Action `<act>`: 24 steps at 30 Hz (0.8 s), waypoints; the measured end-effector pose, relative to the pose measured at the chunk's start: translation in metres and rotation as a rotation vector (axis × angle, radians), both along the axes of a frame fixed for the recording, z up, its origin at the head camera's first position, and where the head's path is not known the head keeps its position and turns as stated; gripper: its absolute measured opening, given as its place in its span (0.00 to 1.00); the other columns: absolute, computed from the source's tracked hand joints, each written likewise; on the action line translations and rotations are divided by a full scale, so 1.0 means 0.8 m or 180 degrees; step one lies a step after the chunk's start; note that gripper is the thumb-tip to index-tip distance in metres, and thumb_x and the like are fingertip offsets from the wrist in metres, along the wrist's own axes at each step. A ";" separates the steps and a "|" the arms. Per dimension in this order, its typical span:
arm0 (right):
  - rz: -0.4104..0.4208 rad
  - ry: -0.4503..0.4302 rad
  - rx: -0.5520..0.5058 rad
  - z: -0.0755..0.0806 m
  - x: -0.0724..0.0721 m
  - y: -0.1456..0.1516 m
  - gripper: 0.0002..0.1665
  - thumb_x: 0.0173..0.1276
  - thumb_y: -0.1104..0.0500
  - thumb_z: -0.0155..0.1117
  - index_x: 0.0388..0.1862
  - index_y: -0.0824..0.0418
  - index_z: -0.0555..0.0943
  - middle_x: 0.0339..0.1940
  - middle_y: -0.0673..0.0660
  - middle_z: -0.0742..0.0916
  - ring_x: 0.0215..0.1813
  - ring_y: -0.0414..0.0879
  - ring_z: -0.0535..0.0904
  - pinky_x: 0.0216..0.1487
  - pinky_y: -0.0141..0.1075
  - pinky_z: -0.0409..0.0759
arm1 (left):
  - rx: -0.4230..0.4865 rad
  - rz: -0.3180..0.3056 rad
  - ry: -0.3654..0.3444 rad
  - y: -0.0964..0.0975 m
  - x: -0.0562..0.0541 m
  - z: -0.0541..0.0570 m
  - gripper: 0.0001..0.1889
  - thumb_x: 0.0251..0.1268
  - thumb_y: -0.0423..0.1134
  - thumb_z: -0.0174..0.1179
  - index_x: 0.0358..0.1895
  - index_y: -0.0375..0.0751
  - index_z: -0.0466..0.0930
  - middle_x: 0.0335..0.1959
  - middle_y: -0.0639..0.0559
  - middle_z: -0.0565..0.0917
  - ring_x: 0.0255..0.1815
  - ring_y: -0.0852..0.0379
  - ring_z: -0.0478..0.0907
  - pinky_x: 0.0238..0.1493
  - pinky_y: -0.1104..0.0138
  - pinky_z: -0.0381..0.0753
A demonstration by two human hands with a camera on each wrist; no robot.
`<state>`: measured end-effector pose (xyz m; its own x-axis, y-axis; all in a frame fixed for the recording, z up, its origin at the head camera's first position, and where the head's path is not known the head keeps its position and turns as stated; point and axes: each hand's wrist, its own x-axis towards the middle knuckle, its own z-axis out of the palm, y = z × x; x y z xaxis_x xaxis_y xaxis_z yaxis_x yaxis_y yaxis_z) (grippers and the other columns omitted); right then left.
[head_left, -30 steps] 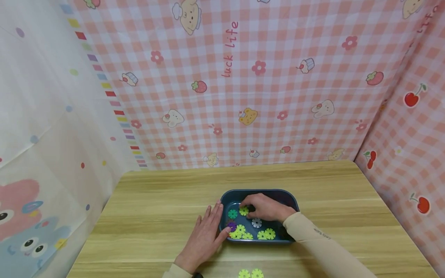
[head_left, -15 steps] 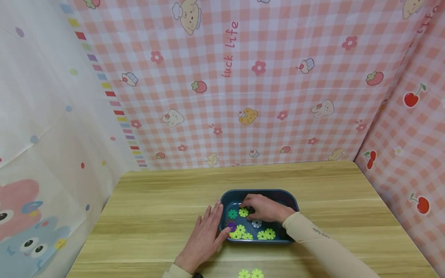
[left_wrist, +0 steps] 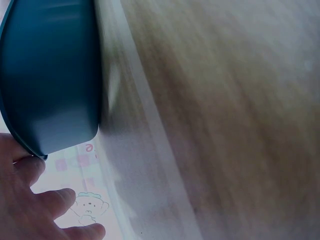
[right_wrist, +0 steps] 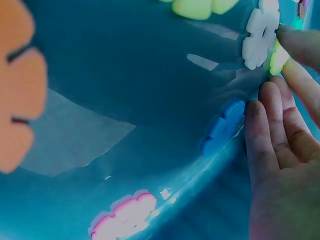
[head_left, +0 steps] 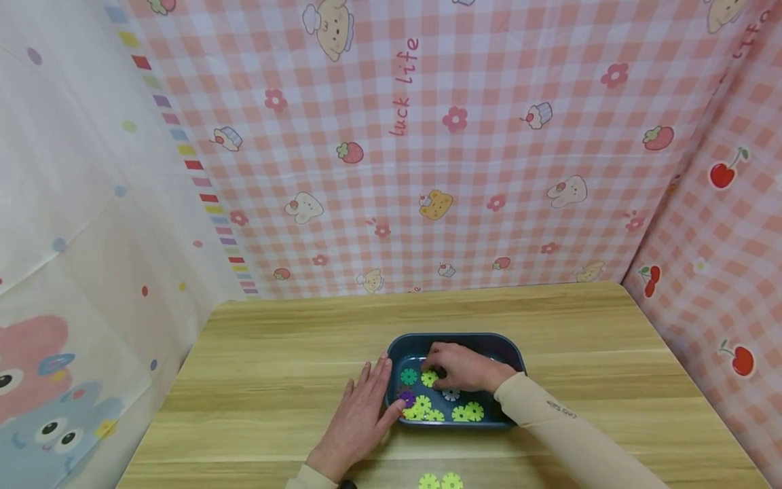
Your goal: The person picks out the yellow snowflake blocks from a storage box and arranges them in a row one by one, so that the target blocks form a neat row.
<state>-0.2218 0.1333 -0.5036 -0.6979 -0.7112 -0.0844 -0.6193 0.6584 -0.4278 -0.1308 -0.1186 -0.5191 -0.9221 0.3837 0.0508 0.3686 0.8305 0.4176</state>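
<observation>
A dark blue plastic tray (head_left: 489, 344) holds several notched, flower-shaped snowflake discs. My right hand (head_left: 467, 367) reaches into it, pinching a yellow-green snowflake disc (head_left: 430, 378) between thumb and forefinger. A white snowflake disc (right_wrist: 259, 37) lies beside those fingers, and a blue snowflake disc (right_wrist: 224, 127) rests near the other fingertips. Left of the pinched piece is a green snowflake disc (head_left: 408, 376). My left hand (head_left: 360, 418) lies with straight fingers against the tray's left rim, its thumb over the front left corner near a purple snowflake disc (head_left: 406, 399).
Two yellow-green snowflake discs (head_left: 451, 481) lie on the wooden table (head_left: 275, 380) in front of the tray. Inside the tray, the right wrist view also shows an orange disc (right_wrist: 22, 95) and a pink disc (right_wrist: 122, 217). A checked cloth (head_left: 489, 170) hangs behind the table.
The yellow-green disc at my right fingertips has shifted slightly toward the tray's front. My right hand has moved a little with it, covering more of the white disc. The left hand stays put.
</observation>
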 end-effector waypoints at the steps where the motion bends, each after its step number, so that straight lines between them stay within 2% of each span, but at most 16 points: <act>1: 0.0001 0.0021 0.0020 0.000 0.000 0.000 0.19 0.68 0.56 0.76 0.57 0.58 0.88 0.51 0.49 0.82 0.48 0.38 0.78 0.56 0.37 0.84 | -0.0001 -0.0002 0.0010 0.000 0.000 0.000 0.40 0.82 0.64 0.41 0.84 0.42 0.51 0.86 0.48 0.50 0.83 0.37 0.51 0.75 0.33 0.55; 5: -0.0008 0.0084 0.0049 0.002 0.000 0.000 0.19 0.68 0.54 0.76 0.56 0.57 0.87 0.50 0.49 0.83 0.47 0.38 0.78 0.55 0.37 0.84 | 0.0007 -0.0005 0.0033 0.000 0.001 0.000 0.39 0.82 0.62 0.42 0.84 0.42 0.51 0.86 0.48 0.51 0.83 0.36 0.51 0.75 0.33 0.55; 18: -0.0061 -0.0053 -0.0185 0.014 -0.001 0.008 0.20 0.68 0.54 0.75 0.57 0.57 0.87 0.50 0.47 0.84 0.45 0.38 0.79 0.49 0.35 0.83 | 0.0012 -0.0014 0.0044 0.000 0.002 0.002 0.39 0.83 0.60 0.44 0.84 0.41 0.51 0.86 0.48 0.50 0.83 0.36 0.51 0.75 0.32 0.55; 24: -0.0137 -0.0061 -0.0225 0.026 -0.001 0.014 0.19 0.70 0.53 0.74 0.57 0.55 0.87 0.52 0.47 0.84 0.48 0.40 0.80 0.51 0.37 0.84 | -0.0006 -0.0011 0.0024 0.000 0.001 0.003 0.39 0.82 0.61 0.44 0.84 0.41 0.51 0.86 0.48 0.50 0.83 0.36 0.50 0.75 0.33 0.55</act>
<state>-0.2223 0.1446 -0.4825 -0.7266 -0.6853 -0.0487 -0.5824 0.6520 -0.4855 -0.1298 -0.1182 -0.5169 -0.9203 0.3870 0.0572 0.3746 0.8300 0.4132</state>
